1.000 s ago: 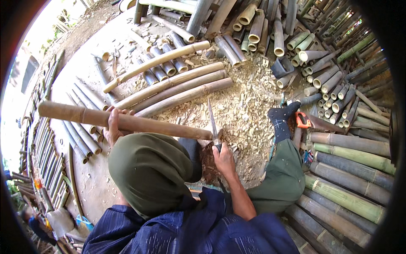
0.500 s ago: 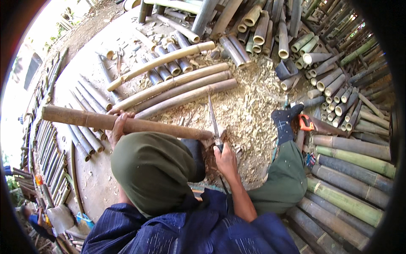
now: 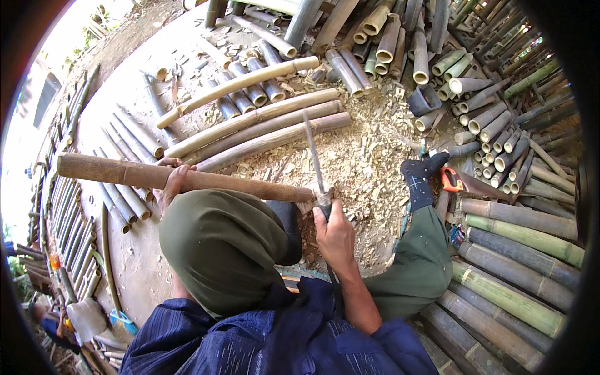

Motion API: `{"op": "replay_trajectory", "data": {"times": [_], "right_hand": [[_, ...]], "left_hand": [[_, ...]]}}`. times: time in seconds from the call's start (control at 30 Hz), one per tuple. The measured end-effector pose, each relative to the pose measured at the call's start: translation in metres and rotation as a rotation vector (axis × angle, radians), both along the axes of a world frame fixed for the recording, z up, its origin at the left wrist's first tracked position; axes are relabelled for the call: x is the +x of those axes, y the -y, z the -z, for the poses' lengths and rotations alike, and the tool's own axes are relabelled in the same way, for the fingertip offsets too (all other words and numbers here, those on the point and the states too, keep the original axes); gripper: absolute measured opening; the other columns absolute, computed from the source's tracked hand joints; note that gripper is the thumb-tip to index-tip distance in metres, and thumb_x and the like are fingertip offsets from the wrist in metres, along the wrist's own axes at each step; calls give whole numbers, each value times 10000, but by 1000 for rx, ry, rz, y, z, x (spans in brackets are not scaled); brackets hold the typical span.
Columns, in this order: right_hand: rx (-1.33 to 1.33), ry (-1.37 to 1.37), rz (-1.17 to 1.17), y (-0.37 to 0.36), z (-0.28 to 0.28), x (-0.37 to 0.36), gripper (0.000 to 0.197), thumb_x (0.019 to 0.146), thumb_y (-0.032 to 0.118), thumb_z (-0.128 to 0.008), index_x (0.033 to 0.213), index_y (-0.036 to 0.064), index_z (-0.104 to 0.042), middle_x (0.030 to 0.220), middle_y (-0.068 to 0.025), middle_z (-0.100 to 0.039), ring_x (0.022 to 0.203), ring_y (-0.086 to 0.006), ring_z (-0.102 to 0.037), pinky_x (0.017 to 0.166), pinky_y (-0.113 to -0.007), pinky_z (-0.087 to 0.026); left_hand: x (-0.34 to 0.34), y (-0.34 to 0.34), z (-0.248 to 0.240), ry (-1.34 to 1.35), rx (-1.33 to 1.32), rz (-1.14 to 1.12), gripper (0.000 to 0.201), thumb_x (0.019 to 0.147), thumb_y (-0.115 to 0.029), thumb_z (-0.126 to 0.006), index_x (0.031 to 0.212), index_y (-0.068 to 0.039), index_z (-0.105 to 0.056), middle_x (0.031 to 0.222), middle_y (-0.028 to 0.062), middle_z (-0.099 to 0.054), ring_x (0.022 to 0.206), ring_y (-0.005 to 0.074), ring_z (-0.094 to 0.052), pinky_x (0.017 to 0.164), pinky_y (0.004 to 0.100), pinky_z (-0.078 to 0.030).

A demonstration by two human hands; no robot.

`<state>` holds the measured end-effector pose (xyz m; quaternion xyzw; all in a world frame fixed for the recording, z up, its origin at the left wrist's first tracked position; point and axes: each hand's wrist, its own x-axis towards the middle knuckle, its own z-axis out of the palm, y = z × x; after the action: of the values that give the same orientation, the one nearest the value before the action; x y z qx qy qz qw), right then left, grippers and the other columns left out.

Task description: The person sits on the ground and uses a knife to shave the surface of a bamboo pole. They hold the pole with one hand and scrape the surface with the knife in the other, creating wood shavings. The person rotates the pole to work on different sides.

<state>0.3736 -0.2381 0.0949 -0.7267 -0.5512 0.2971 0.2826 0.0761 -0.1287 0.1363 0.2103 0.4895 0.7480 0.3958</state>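
Note:
My left hand (image 3: 172, 185) is closed around a thick brown bamboo pole (image 3: 231, 182), which lies slanted across in front of my raised left knee. In my right hand (image 3: 335, 232) is the dark handle of a long, narrow-bladed knife (image 3: 314, 150). Its blade points up and away, slightly blurred, beside the pole's right end. That end looks pale and freshly cut, close to a light block partly hidden behind the knife.
Pale wood chips (image 3: 381, 162) cover the ground ahead. Long bamboo poles (image 3: 269, 134) lie beyond my hands. An orange-handled saw (image 3: 452, 180) rests near my right foot. Stacked bamboo tubes (image 3: 487, 119) fill the far right, and thick bamboo lengths (image 3: 512, 275) lie at my right.
My right hand has tilted the knife, its tip swinging up and slightly left. The pole's left end has shifted slightly left, still in my left hand.

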Motion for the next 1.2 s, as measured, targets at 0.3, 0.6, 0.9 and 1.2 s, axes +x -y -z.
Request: {"op": "replay_trajectory", "data": {"times": [0.3, 0.6, 0.9, 1.2], "right_hand": [[-264, 104, 5, 15, 79, 18, 448, 1014, 427, -573, 1116, -9, -547, 935, -328, -686, 903, -525, -671, 771, -595, -521], [304, -117, 39, 26, 64, 10, 314, 1044, 300, -566, 1083, -10, -538, 804, -298, -670, 765, -502, -673, 636, -547, -514], [7, -38, 28, 17, -32, 5, 349, 1024, 332, -591, 1143, 9, -532, 813, -289, -669, 771, -506, -669, 657, -563, -512], [-211, 101, 6, 35, 104, 19, 406, 1021, 386, -587, 1098, -11, -540, 855, -307, -682, 815, -525, -668, 711, -594, -514]], "left_hand": [[-6, 1, -13, -1, -23, 1, 460, 849, -161, -840, 1203, -10, -587, 966, 108, -655, 906, 229, -683, 910, 392, -604], [1, 4, -1, -2, -13, 45, 463, 850, -163, -843, 1202, -10, -583, 965, 109, -658, 909, 227, -684, 900, 378, -605], [1, 18, -21, 24, -3, 102, 463, 850, -156, -843, 1204, -18, -580, 967, 106, -658, 914, 226, -685, 882, 364, -601], [3, 9, -11, 36, 34, 143, 462, 848, -147, -843, 1206, -29, -576, 970, 103, -657, 920, 226, -686, 863, 349, -596]]}}
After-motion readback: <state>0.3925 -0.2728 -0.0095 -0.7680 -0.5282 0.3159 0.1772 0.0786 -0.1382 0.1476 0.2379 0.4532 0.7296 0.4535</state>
